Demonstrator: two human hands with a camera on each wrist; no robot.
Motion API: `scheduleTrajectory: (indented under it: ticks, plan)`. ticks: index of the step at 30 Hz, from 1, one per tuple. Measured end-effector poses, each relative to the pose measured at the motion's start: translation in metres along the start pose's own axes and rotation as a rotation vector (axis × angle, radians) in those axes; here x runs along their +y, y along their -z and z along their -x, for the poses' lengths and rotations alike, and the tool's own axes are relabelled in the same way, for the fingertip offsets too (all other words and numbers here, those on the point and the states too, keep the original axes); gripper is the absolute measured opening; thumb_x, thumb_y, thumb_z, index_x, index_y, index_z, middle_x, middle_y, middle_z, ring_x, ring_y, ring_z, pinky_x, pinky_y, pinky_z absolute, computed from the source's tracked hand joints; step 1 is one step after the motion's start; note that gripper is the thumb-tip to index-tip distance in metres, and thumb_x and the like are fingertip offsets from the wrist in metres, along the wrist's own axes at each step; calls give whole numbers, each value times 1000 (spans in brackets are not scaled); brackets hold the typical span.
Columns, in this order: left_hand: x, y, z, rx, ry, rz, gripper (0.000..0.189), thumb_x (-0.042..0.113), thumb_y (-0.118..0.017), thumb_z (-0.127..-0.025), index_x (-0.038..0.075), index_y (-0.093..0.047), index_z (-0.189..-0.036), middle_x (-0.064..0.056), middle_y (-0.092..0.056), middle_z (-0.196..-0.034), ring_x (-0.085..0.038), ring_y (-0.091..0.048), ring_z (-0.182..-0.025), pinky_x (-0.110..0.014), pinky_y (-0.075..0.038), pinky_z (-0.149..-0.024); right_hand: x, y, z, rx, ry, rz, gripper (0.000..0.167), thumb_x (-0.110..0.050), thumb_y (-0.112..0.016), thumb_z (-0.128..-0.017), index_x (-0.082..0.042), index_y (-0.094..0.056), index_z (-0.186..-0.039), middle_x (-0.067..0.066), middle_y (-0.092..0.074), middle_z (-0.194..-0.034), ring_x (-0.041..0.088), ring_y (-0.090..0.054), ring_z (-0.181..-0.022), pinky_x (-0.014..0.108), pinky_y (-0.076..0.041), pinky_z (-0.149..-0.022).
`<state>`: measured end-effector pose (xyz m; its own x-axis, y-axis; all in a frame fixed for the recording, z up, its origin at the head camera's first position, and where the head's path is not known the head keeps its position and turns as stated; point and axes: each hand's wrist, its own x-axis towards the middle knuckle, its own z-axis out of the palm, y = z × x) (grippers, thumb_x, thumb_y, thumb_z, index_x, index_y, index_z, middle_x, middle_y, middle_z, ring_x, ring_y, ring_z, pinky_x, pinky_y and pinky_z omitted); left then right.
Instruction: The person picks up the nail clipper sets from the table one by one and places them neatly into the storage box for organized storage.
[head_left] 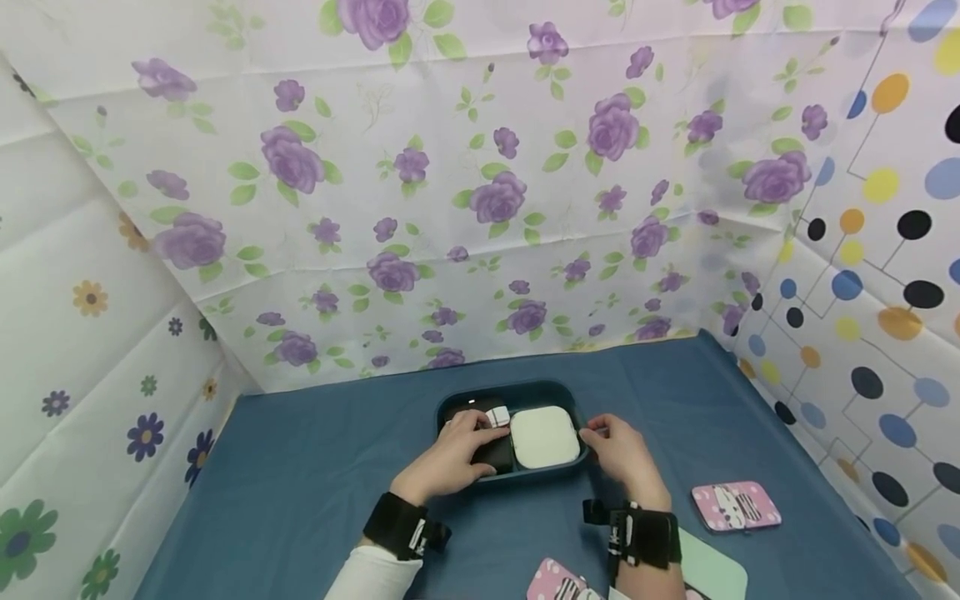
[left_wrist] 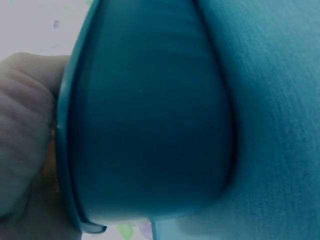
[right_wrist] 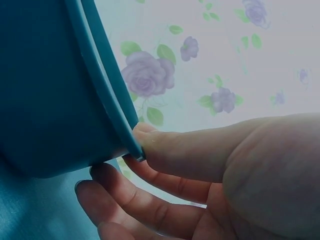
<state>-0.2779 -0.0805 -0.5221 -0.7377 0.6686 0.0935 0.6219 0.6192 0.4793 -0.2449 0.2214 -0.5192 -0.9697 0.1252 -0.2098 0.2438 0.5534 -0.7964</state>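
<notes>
A dark blue oblong box (head_left: pixel 551 389) with rounded corners stands on the table before me. On its right side lies a cream rounded-square piece (head_left: pixel 546 437); on its left side are black items (head_left: pixel 492 455) and a small white block with dark lines (head_left: pixel 497 417). My left hand (head_left: pixel 452 454) reaches over the near left rim, its fingers spread loosely on the black items, which they partly cover. With thumb and fingertips, my right hand (head_left: pixel 619 450) pinches the rim at the box's right end. The right wrist view shows that thumb (right_wrist: pixel 185 150) against the rim.
A pink patterned flat case (head_left: pixel 737 506) lies right of my right wrist. Another pink patterned case (head_left: pixel 561 581) and a pale green flat piece (head_left: pixel 712 567) are at the near edge, partly cut off or hidden. Flowered sheets (head_left: pixel 450 208) stand behind the blue table cover (head_left: pixel 300 492).
</notes>
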Motion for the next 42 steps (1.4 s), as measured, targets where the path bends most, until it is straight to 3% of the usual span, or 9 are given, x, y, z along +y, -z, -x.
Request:
scheduleTrajectory:
  ticks: [3, 7, 10, 13, 20, 35, 42]
  plan:
    - [-2, -4, 1, 7, 1, 5, 63, 16, -83, -97, 14, -59, -155, -13, -46, -156, -37, -35, -151, -60, -30, -120, 3, -2, 0, 3, 7, 9, 35, -26, -60, -112, 2, -62, -133, 19, -68, -115, 29, -69, -94, 47, -54, -77]
    - [-1, -5, 0, -56, -5, -22, 70, 18, -78, -101, 7, -47, -162, -15, -29, -174, -37, -19, -162, -58, -20, -127, 6, -3, 0, 7, 3, 10, 35, -26, -60, -112, 2, -63, -132, 18, -69, -114, 29, -69, -94, 46, -55, -78]
    - [3, 0, -2, -100, 22, -49, 73, 20, -74, -104, 2, -39, -165, -14, -27, -175, -34, -20, -162, -51, -19, -128, 3, -1, 0, 7, 9, 7, 36, -26, -59, -112, 3, -62, -133, 19, -69, -115, 30, -69, -95, 47, -55, -78]
    - [7, 5, -3, -117, 57, -84, 72, 22, -72, -105, 2, -38, -165, -14, -30, -174, -32, -25, -161, -49, -21, -128, 0, 0, 0, 13, 12, 9, 36, -27, -59, -112, 2, -62, -134, 19, -69, -116, 31, -69, -96, 48, -55, -79]
    - [13, 11, -2, -162, 84, -113, 67, 16, -67, -107, 1, -38, -165, -15, -29, -174, -33, -24, -161, -54, -20, -128, -2, 0, -1, 18, 3, 0, 35, -27, -60, -112, 1, -63, -132, 19, -68, -114, 29, -69, -93, 45, -54, -76]
    - [6, 8, 7, -126, 70, -21, 67, 13, -68, -105, 3, -39, -165, -14, -32, -173, -32, -25, -161, -55, -19, -128, -2, -2, 2, -6, 2, -15, 35, -28, -60, -112, 0, -63, -133, 18, -68, -117, 28, -69, -95, 46, -54, -79]
    - [1, 4, 7, -64, 22, -7, 65, 14, -70, -105, 2, -43, -163, -15, -35, -171, -33, -27, -160, -55, -20, -128, -1, 1, 0, -2, -2, -11, 35, -27, -59, -112, 1, -63, -133, 19, -67, -117, 29, -69, -97, 46, -54, -79]
